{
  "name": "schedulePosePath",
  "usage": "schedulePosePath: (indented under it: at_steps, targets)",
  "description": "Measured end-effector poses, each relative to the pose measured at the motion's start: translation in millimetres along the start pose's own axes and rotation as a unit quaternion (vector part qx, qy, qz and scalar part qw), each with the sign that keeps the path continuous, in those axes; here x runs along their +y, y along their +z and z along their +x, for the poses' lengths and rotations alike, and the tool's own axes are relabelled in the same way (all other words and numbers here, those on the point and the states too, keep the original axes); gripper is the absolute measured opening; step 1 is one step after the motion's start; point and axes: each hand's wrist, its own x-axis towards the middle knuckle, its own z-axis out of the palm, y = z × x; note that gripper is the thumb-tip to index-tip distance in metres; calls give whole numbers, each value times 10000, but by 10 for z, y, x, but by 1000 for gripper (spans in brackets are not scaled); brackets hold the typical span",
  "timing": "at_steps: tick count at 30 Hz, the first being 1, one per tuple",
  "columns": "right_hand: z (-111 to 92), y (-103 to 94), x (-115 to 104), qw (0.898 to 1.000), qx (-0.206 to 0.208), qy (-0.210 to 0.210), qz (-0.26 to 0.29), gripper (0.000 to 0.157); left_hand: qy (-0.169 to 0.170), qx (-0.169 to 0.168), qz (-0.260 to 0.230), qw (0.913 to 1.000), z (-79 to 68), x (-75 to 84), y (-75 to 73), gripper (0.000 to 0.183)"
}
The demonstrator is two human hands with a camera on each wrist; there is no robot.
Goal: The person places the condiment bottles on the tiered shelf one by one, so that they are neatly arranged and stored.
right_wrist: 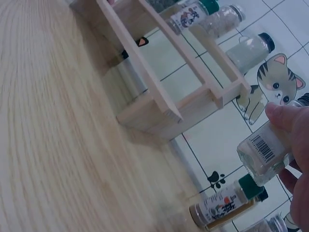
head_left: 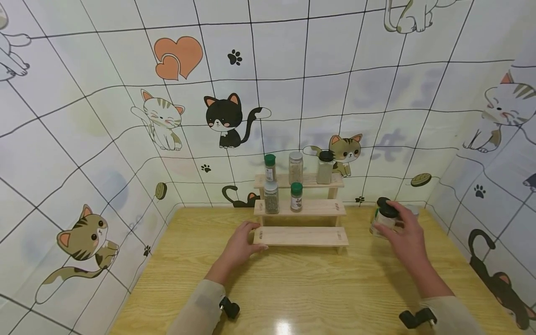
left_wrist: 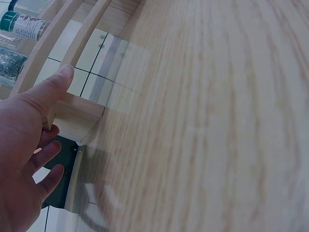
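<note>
A three-step wooden spice rack (head_left: 300, 236) stands on the table, and my left hand (head_left: 243, 244) grips the left end of its lowest step. In the left wrist view the thumb (left_wrist: 60, 79) lies along that step's edge, with the fingers lower down. My right hand (head_left: 407, 236) holds a square glass spice jar (right_wrist: 265, 147) with a black lid and a barcode label, to the right of the rack. Its contents look pale. The middle step carries a silver-lidded jar (head_left: 271, 199) and a green-lidded jar (head_left: 296, 197). Three more jars, one black-lidded (head_left: 324, 168), line the top step.
Beyond the held jar stand other spice jars, among them a green-lidded one (right_wrist: 222, 205) and a silver-lidded one (right_wrist: 268, 226); the head view mostly hides them. Cat-patterned sheeting (head_left: 284, 102) encloses the wooden table (head_left: 301, 288) at the back and sides.
</note>
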Motion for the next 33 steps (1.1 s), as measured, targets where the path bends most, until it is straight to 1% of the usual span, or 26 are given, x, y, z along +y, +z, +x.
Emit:
schedulePosePath:
  at_steps: [5,11,15,18,21,23,29,33]
  targets:
    - [61,84,-131,9998,-64,-45,174,80,70,24,-21,10000,-1,-12,7,79]
    - [167,197,-283,9991,-90,-322,258,78,81,11,-28,10000,-3,-18,9,79]
    - [263,277,-362,9973,-246,-566,407,77,55,-11,-65,10000,-2,-13,4,80]
    - [343,341,-423,9956,-490,-670,429,77,27,-11,-70,10000,1,-6,-1,80]
    - [420,414,-468,9943,-719,-645,455,78,37,10,-60,10000,-2,-8,1,80]
    - [473,470,-490,9928,-856,-582,609,78,32,14,-24,10000,-2,-2,0,80]
    - [625,651,-549,9876,-1136,-496,960,79,44,0,-13,10000,-4,16,-8,80]
    - [714,759,-583,9850,-1326,-467,999,80,32,-12,11,10000,-4,5,-1,80]
